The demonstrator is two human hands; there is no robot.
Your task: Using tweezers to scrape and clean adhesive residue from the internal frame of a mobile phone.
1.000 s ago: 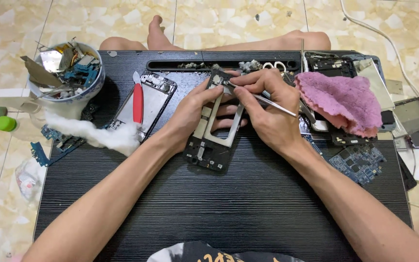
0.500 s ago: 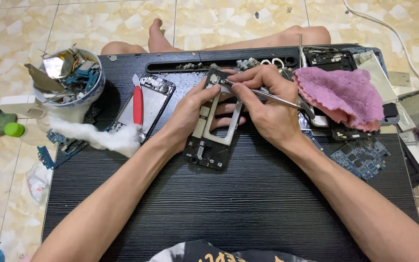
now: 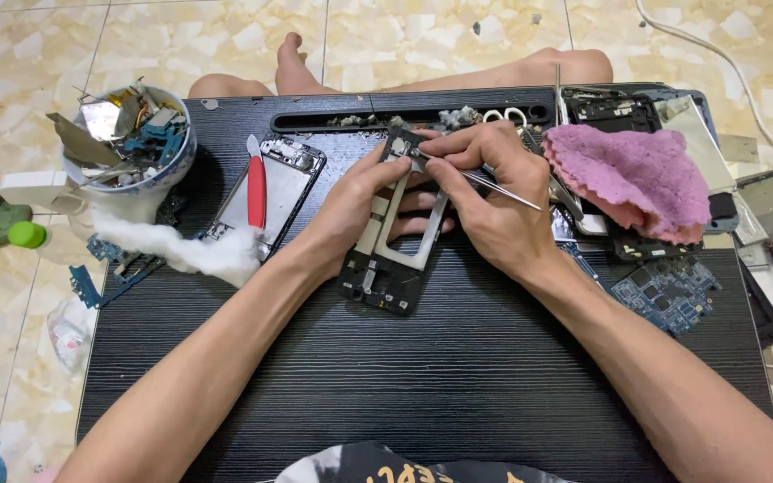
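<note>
A black phone frame (image 3: 385, 279) with its parts stripped out lies tilted on the dark wooden table (image 3: 422, 376). My left hand (image 3: 355, 207) grips the frame along its left side and underneath. My right hand (image 3: 485, 201) pinches thin metal tweezers (image 3: 494, 190), their tips touching the frame's top corner. The frame's upper half is hidden by my fingers.
Another opened phone (image 3: 270, 192) with a red-handled tool (image 3: 256, 188) on it lies left, beside a cotton wad (image 3: 194, 250). A bowl of scrap parts (image 3: 127, 139) stands far left. A pink cloth (image 3: 632, 179), a blue circuit board (image 3: 668, 291) and phone parts lie right.
Both hands stay on the frame and tweezers with almost no movement. The camera view has shifted slightly.
</note>
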